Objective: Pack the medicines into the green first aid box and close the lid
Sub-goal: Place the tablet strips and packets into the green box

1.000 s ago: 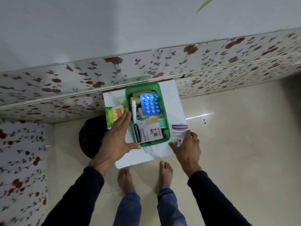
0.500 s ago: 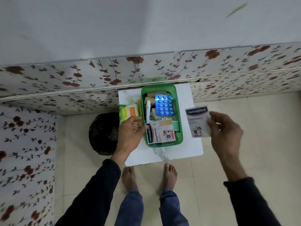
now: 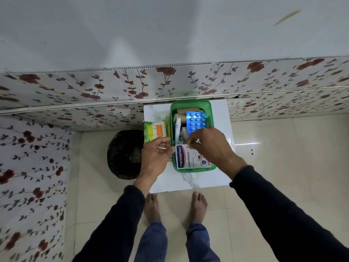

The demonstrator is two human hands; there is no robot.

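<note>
Head view: right hand [image 3: 209, 146] pinches plaster box [image 3: 190, 157] far edge inside green box [image 3: 211, 118]; left hand [image 3: 156, 156] half-curled, holds nothing visible. Light, stiff card, so edge grip suits.

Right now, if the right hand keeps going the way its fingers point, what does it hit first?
Right hand points left and down into the green box. Likely first contact: the Hansaplast pack at its fingertips, possibly touching already; depth is unclear from this head view.

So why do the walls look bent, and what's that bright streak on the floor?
Head view: the wide-angle lens bows the flowered wall into a curve. The streak is glare on the glossy floor tiles, beside the white table. The blue pill pack in the green box also shines. The picture's lower corners look smeared, and both hands cast only soft shadows.
</note>
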